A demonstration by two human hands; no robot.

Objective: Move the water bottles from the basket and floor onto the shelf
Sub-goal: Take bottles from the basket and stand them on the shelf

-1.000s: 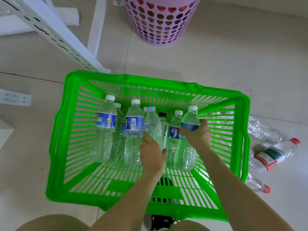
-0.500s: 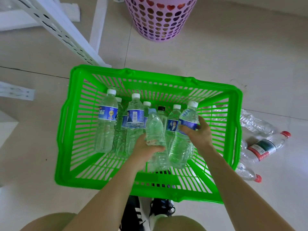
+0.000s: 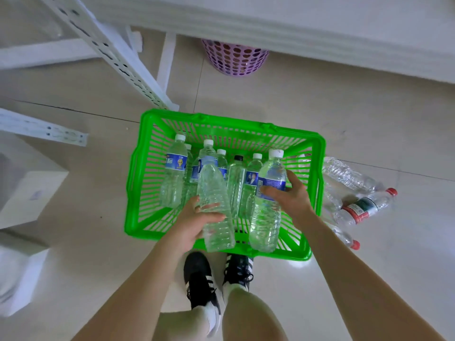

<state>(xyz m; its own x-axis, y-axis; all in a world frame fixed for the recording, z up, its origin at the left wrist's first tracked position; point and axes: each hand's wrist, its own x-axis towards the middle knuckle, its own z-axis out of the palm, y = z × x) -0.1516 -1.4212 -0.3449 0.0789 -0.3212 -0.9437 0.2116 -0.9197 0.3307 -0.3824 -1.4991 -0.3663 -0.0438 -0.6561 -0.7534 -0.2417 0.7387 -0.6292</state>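
Observation:
A green plastic basket (image 3: 138,183) stands on the tiled floor with several upright water bottles (image 3: 173,173) inside. My left hand (image 3: 194,222) grips a clear unlabelled bottle (image 3: 216,207) with a pale blue cap, lifted above the basket. My right hand (image 3: 291,195) holds a blue-labelled bottle (image 3: 267,217) with a white cap, also raised. Several bottles with red caps (image 3: 364,207) lie on the floor to the right of the basket. A white shelf board (image 3: 320,28) spans the top of the view.
White perforated shelf uprights (image 3: 115,55) slant at the upper left, with another rail (image 3: 41,129) lower left. A purple heart-pierced bin (image 3: 234,57) stands under the shelf. White boxes (image 3: 32,193) sit at the left. My black shoes (image 3: 202,276) are just behind the basket.
Both hands have lifted their bottles up out of the row in the basket. The view has risen and pulled back, bringing the shelf board and my feet into sight.

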